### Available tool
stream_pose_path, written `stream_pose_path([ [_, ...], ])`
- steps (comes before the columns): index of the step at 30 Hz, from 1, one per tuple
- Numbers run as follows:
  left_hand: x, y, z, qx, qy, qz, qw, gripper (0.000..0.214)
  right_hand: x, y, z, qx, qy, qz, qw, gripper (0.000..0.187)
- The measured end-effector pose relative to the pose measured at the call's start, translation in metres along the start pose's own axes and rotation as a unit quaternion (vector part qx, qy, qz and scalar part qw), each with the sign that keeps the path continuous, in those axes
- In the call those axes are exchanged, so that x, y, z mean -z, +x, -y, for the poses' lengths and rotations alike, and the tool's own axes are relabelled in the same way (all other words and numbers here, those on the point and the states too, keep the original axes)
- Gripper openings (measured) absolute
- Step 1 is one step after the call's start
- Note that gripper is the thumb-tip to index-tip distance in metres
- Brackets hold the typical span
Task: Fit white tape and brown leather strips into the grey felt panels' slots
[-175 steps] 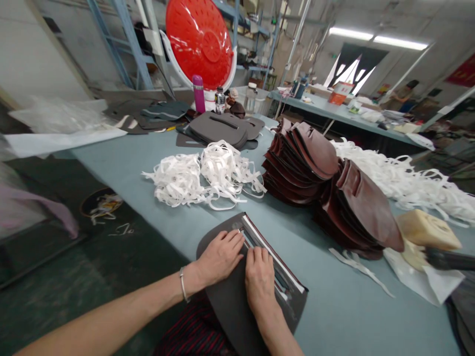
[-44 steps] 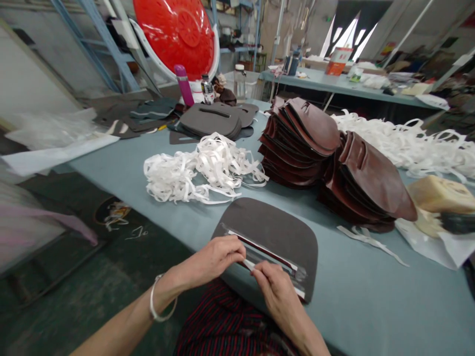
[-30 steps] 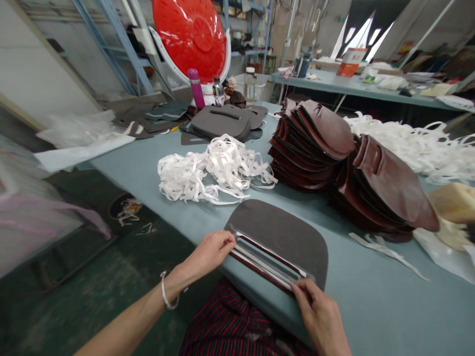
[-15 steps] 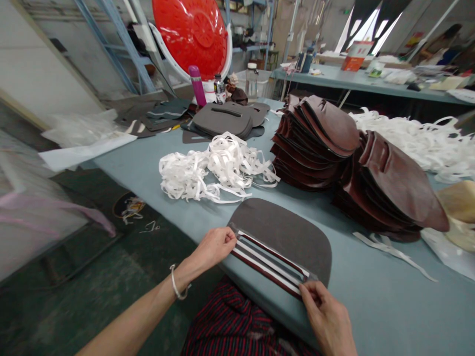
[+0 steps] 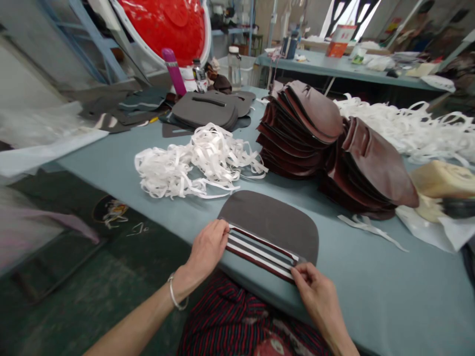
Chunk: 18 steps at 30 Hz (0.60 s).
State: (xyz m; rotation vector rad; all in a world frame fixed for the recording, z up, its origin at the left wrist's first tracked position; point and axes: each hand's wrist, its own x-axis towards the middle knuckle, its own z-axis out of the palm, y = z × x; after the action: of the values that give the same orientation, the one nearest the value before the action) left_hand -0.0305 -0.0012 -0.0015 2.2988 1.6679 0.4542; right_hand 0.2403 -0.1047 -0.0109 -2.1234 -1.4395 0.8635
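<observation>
Two hands work a dark grey panel (image 5: 269,217): the left hand (image 5: 210,249) lies flat at one end of the striped binding strips (image 5: 260,254), the right hand (image 5: 315,291) pinches the other (taut strips sit straighter).

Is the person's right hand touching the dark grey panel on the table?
Touching: the head view shows the right hand pinching the dark grey panel.

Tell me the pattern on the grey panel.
Dark red and white stripes, clearest in the head view.
</observation>
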Motion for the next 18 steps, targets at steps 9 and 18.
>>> stream_pose_path([
  [9, -0.003, -0.027, 0.004, -0.139, 0.124, 0.009, 0.982, 0.034, 0.007, -0.003, 0.011, -0.020, -0.005, -0.026, 0.999, 0.020],
  [18, -0.007, -0.043, -0.008, -0.144, 0.196, 0.042, 0.969, 0.054, 0.006, -0.001, 0.018, -0.046, -0.047, -0.049, 0.997, 0.016],
])
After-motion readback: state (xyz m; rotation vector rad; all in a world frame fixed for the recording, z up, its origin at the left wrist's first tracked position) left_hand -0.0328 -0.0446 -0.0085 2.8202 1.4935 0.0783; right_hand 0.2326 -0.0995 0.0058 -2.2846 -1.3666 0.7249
